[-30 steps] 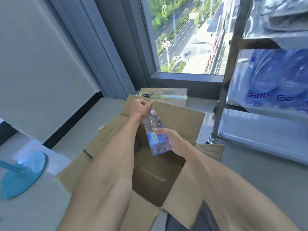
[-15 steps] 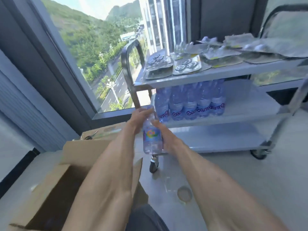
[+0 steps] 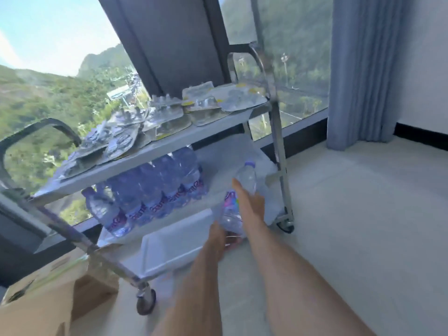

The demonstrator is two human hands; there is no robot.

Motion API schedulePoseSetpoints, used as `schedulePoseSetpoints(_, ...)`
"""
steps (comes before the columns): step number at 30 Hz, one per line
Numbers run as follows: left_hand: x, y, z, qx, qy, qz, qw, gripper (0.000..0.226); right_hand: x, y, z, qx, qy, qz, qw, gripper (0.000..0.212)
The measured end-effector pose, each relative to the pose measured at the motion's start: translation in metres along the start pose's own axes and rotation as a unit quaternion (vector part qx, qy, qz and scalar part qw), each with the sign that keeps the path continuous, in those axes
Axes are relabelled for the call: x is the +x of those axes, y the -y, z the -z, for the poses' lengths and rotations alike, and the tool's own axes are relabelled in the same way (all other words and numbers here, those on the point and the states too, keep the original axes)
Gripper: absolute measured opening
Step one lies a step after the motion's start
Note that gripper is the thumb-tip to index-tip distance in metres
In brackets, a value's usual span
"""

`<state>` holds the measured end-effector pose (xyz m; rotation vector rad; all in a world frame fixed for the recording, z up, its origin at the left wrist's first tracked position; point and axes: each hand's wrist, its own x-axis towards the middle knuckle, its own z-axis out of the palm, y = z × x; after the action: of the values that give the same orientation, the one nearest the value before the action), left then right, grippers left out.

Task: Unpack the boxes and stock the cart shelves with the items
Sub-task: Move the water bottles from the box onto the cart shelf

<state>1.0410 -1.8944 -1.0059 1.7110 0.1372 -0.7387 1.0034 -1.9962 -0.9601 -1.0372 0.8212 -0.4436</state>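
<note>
I hold a clear water bottle (image 3: pixel 245 180) with a purple cap in both hands, tilted, in front of the right end of the steel cart's (image 3: pixel 278 146) middle shelf. My left hand (image 3: pixel 219 236) grips its base from below. My right hand (image 3: pixel 251 204) holds its side at the label. A row of several matching bottles (image 3: pixel 155 195) stands on the left part of that shelf. Several clear blister packs (image 3: pixel 169 117) cover the top shelf.
An open cardboard box (image 3: pixel 36 304) sits on the floor at the lower left, against the cart's front-left wheel (image 3: pixel 145 303). Behind the cart is a large window. A blue curtain (image 3: pixel 363 69) hangs at the right, with pale floor in front of it.
I have carried the bottle from over the box to the cart and turned right. My left hand has shifted from the bottle's neck to its base.
</note>
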Motion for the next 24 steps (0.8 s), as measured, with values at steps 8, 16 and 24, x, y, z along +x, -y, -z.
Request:
schedulePoseSetpoints(8, 0.043, -0.016, -0.046, -0.195, 0.102, 0.080, 0.972, 0.059, 0.064, 0.028, 0.005, -0.084, 0.011, 0.031, 0.996, 0.061)
schedulePoseSetpoints(16, 0.079, -0.049, -0.018, -0.223, 0.203, -0.008, 0.954, 0.038, 0.099, 0.030, -0.024, -0.086, 0.088, 0.002, 0.992, 0.063)
schedulePoseSetpoints(24, 0.108, -0.055, -0.016, -0.219, 0.206, -0.026, 0.953, 0.050, 0.107, 0.046, -0.052, -0.170, -0.002, 0.112, 0.979, 0.067)
